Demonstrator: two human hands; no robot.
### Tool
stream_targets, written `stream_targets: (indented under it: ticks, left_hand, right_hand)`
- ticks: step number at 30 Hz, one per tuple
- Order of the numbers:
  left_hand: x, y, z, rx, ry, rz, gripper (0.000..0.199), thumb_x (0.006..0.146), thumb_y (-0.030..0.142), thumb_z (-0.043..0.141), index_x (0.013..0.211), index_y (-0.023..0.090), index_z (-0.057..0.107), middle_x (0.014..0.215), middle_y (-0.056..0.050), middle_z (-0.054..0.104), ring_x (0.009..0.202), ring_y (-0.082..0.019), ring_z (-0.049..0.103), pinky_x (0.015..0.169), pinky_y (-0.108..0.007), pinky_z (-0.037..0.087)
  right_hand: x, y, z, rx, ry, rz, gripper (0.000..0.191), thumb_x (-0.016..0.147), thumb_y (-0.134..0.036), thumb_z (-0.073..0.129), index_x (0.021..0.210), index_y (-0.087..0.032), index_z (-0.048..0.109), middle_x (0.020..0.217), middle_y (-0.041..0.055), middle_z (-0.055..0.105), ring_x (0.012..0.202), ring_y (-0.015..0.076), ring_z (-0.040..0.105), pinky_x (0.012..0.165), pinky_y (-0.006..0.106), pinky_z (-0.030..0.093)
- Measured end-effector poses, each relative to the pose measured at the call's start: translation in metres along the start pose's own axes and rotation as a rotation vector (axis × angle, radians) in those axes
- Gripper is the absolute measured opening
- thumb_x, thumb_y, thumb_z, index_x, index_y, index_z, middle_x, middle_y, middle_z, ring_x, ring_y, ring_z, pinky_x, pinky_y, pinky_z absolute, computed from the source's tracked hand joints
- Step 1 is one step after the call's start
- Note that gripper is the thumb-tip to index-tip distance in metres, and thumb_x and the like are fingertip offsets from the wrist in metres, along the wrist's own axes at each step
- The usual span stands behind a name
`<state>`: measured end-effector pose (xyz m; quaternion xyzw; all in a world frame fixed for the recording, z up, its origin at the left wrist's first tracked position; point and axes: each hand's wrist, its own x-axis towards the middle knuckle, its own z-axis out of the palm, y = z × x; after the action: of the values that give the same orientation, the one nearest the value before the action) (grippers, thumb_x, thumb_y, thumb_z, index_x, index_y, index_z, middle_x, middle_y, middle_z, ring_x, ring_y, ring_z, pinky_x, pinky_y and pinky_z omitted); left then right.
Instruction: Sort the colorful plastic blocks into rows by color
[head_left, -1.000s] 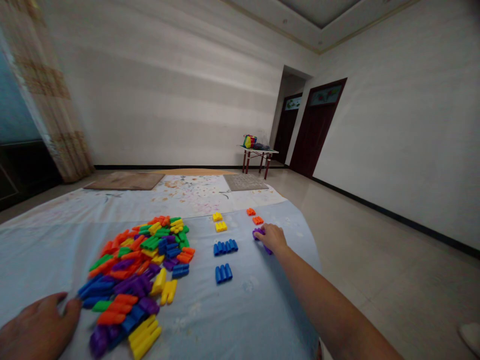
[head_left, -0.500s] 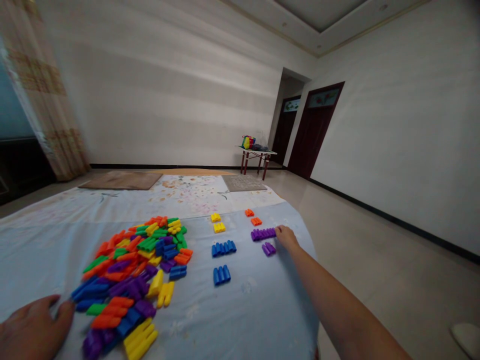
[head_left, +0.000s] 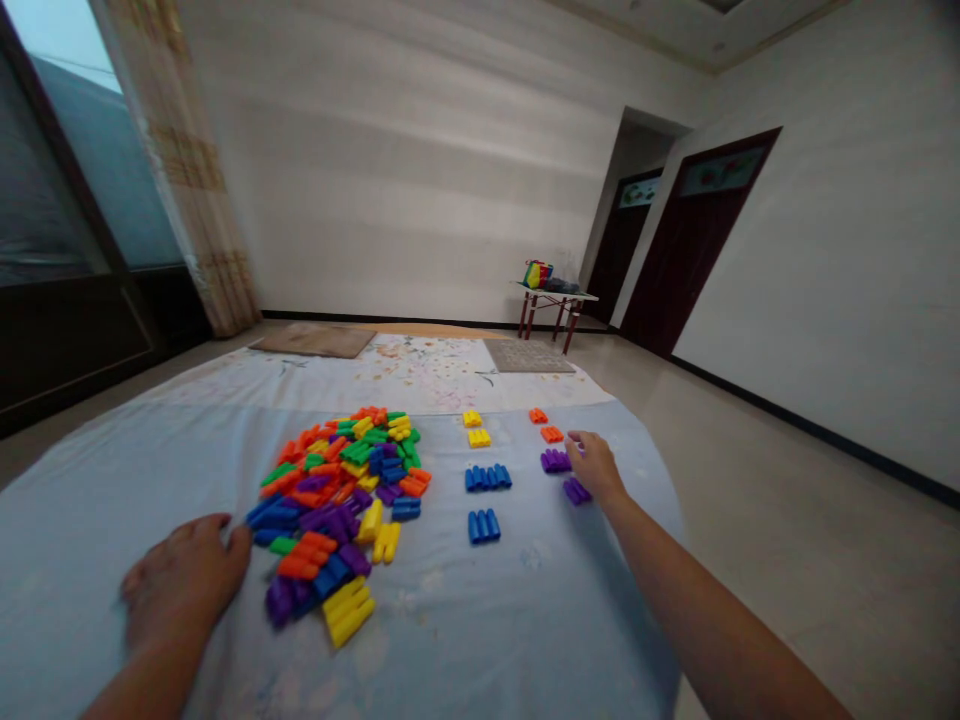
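Observation:
My left hand (head_left: pixel 187 570) lies on the blue cloth with fingers spread, its thumb beside a heap of plastic tube-shaped building blocks (head_left: pixel 352 475) in orange, green, yellow, blue and purple. My right hand (head_left: pixel 596 468) is at the right end of a row of purple blocks (head_left: pixel 555 461); its bent fingers close on that end and hide it. A shorter purple block (head_left: pixel 577 491) lies just below these fingers. Behind them are two orange blocks (head_left: pixel 552 434). To the left sit two yellow blocks (head_left: pixel 479 438), a longer blue row (head_left: pixel 488 478) and a shorter blue block (head_left: pixel 484 526).
A light blue cloth (head_left: pixel 450 630) covers the near table, with a flowered white cloth (head_left: pixel 427 375) beyond. Two mats, one brown (head_left: pixel 315 341) and one grey (head_left: pixel 529 356), lie at the far edge. A small table (head_left: pixel 555 293) with a colourful bag stands farther back.
The view has swung left, so more of my left hand shows. My right hand has shifted left over the purple row, covering more of its right end.

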<state>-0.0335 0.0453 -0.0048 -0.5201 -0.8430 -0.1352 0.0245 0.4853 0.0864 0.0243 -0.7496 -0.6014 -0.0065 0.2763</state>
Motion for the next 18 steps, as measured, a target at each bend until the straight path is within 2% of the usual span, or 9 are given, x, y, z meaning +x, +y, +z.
stream_targets:
  ticks: [3,6,10,14,18]
  left_hand:
    - [-0.01,0.009,-0.012,0.077,0.025,0.016,0.054,0.083,0.044,0.025,0.118,0.013,0.052,0.12,-0.017,0.054,0.107,-0.033,0.05,0.091,-0.044,0.032]
    - [-0.013,0.009,-0.012,0.068,0.039,0.033,0.054,0.083,0.043,0.026,0.117,0.012,0.054,0.118,-0.019,0.056,0.106,-0.033,0.05,0.09,-0.044,0.033]
    - [-0.013,0.007,-0.01,0.041,0.068,0.019,0.053,0.082,0.042,0.029,0.116,0.012,0.055,0.117,-0.018,0.056,0.107,-0.033,0.05,0.091,-0.044,0.033]
    - [-0.014,0.009,-0.011,0.034,0.067,0.017,0.051,0.082,0.042,0.029,0.114,0.013,0.056,0.117,-0.017,0.056,0.107,-0.032,0.05,0.091,-0.045,0.033]
    - [-0.016,0.01,-0.01,0.043,0.084,0.007,0.05,0.083,0.041,0.028,0.113,0.013,0.056,0.116,-0.016,0.057,0.107,-0.031,0.051,0.092,-0.044,0.032]
  right_hand:
    - [-0.021,-0.046,0.01,0.121,-0.074,-0.22,0.026,0.085,-0.027,0.047,0.104,-0.017,0.062,0.106,0.008,0.063,0.102,0.019,0.053,0.091,0.029,0.037]
    - [-0.05,-0.092,0.02,0.323,-0.169,-0.47,0.022,0.084,-0.026,0.05,0.099,-0.016,0.062,0.099,0.0077,0.064,0.097,0.0187,0.054,0.089,0.032,0.039]
    - [-0.087,-0.143,0.028,0.442,-0.309,-0.627,0.021,0.082,-0.023,0.054,0.101,-0.018,0.062,0.101,0.0074,0.063,0.101,0.0184,0.053,0.091,0.034,0.038]
    - [-0.117,-0.179,0.028,0.499,-0.422,-0.727,0.023,0.08,-0.023,0.057,0.103,-0.019,0.061,0.104,0.0072,0.063,0.101,0.0181,0.054,0.09,0.032,0.038]
    - [-0.142,-0.199,0.033,0.518,-0.547,-0.915,0.036,0.075,-0.036,0.065,0.106,-0.019,0.061,0.107,0.0071,0.063,0.103,0.0198,0.053,0.092,0.032,0.038]
